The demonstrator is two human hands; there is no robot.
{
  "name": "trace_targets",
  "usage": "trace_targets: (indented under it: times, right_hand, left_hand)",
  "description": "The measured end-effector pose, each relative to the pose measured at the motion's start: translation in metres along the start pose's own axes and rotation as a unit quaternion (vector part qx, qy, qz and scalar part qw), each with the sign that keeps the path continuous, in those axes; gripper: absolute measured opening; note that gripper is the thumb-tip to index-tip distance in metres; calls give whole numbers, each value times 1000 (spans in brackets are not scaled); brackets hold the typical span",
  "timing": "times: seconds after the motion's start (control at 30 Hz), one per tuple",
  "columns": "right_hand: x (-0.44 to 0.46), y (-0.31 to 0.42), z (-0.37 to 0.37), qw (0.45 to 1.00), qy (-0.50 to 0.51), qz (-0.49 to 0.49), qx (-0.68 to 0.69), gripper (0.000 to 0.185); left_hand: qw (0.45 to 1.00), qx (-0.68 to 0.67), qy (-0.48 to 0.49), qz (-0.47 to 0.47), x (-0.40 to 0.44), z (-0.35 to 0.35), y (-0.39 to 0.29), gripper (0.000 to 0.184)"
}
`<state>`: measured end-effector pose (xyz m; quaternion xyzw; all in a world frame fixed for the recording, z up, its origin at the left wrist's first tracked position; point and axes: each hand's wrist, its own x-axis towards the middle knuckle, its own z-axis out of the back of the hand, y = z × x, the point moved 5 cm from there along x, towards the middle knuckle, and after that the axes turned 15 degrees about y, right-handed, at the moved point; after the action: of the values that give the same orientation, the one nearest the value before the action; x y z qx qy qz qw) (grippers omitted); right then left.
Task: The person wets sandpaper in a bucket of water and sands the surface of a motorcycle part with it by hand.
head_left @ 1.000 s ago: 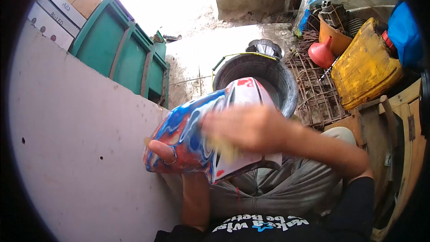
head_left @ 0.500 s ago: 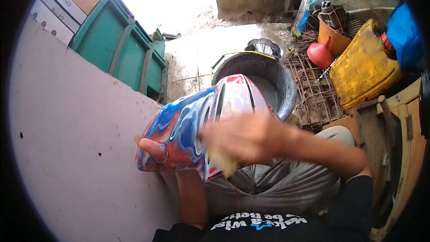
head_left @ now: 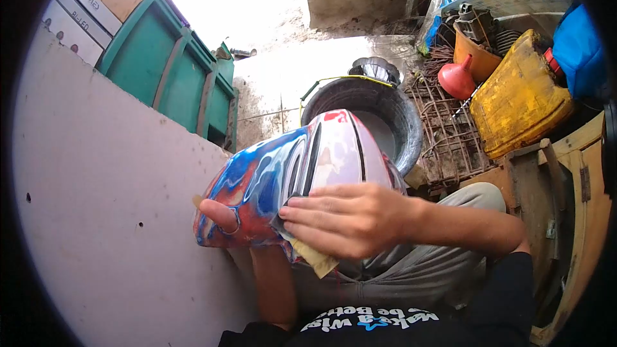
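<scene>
A curved motorcycle body panel (head_left: 260, 170) with patchy blue, red, white and grey paint is held above my lap. My left hand (head_left: 220, 215) supports it from below; the thumb comes up through a hole at the panel's left end, and the other fingers are hidden underneath. Across the near part of the panel lies my right hand (head_left: 344, 220), fingers together and flattened, pressing a folded piece of sandpaper (head_left: 313, 259) against the surface. The sandpaper's yellowish backing sticks out below the fingers, and a dark edge shows at the fingertips.
Just beyond the panel stands a black bucket (head_left: 410, 122) with liquid in it. A rusty wire grid (head_left: 443, 132), a red funnel (head_left: 456, 78) and a yellow jerrycan (head_left: 524, 96) are on the right. A pale wall (head_left: 116, 186) closes the left side, beside a green cabinet (head_left: 151, 51).
My right hand, blurred earlier, has shifted slightly down toward me on the panel, and more of the sandpaper shows. The left hand keeps its hold.
</scene>
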<state>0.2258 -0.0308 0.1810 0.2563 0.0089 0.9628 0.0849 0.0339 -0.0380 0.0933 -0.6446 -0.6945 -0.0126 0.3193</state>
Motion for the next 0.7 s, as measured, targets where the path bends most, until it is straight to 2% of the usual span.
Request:
trace_targets:
  times: [0.03, 0.07, 0.1, 0.17, 0.2, 0.23, 0.27, 0.3, 0.33, 0.4, 0.47, 0.53, 0.57, 0.63, 0.67, 0.7]
  right_hand:
    - [-1, -1, 1, 1000, -11, 8, 8, 25]
    - [-4, -28, -1, 997, 24, -66, -12, 27]
    - [-7, -34, -4, 995, 39, -88, -11, 27]
    - [-9, -46, -7, 989, 68, -128, -14, 27]
    - [-5, -17, -11, 997, -1, -75, -27, 25]
    - [-4, -11, -8, 999, -6, -51, -13, 25]
    - [-3, -4, -4, 999, -14, -30, 3, 24]
    - [-3, 1, -2, 1000, -22, -11, 19, 24]
    - [-4, -24, 0, 997, 19, -59, -40, 25]
    - [-10, -62, 4, 988, 15, -153, -31, 25]
    - [-8, -54, -2, 993, 31, -109, -37, 26]
    - [-7, -54, -3, 993, 31, -110, -21, 28]
    - [-7, -51, -3, 993, 29, -114, -14, 29]
    - [-5, -38, -1, 995, 19, -98, -1, 29]
    - [-3, -19, -1, 997, 6, -80, 2, 28]
    - [-1, -3, -2, 998, -5, -58, 4, 28]
  left_hand:
    - [1000, -29, 3, -5, 2, -6, 0, 116]
    - [997, 52, -46, -19, 5, -11, 0, 115]
    - [985, 149, -87, -20, 6, -15, -4, 114]
    - [922, 350, -167, 8, 6, -22, -14, 114]
    - [934, 324, -149, 12, 6, -17, -14, 114]
    - [946, 296, -131, 17, 6, -13, -13, 114]
    - [990, 131, -56, 13, 3, 1, -9, 113]
    - [999, 41, -30, 4, 4, -1, -6, 113]
    - [999, -49, -7, -1, 4, -3, -4, 113]
    - [996, -77, -30, -12, 10, -20, 7, 115]
    - [993, -118, 10, 0, 2, -4, 7, 118]
    - [997, 31, -67, -19, -2, 7, -3, 120]
    - [964, 197, -169, -54, -5, 16, -12, 119]
    - [909, 342, -232, -49, -5, 2, -17, 119]
    - [924, 328, -196, -11, 0, -13, -14, 118]
    - [962, 241, -131, 6, 5, -15, -6, 119]
